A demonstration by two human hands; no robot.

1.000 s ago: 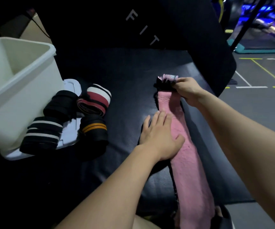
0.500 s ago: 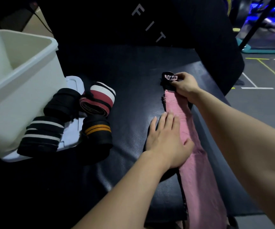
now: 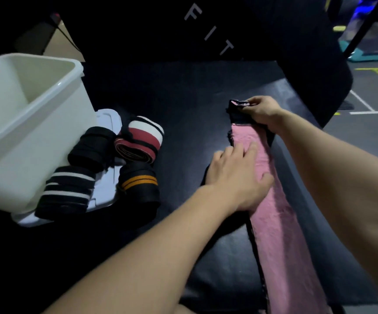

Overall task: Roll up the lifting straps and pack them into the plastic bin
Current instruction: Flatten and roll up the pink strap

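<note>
The pink strap is laid lengthwise along the black counter. Its far end is pinched in the curled fingers of the right hand, apparently to begin the roll, while it is pressed flat by the straight-fingered left hand, probably against sliding. The bin stands well to the left.

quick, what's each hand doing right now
Left hand: open, fingers flat, pressing on the pink strap.
Right hand: closed, fingers gripping the rolled far end of that strap.
</note>
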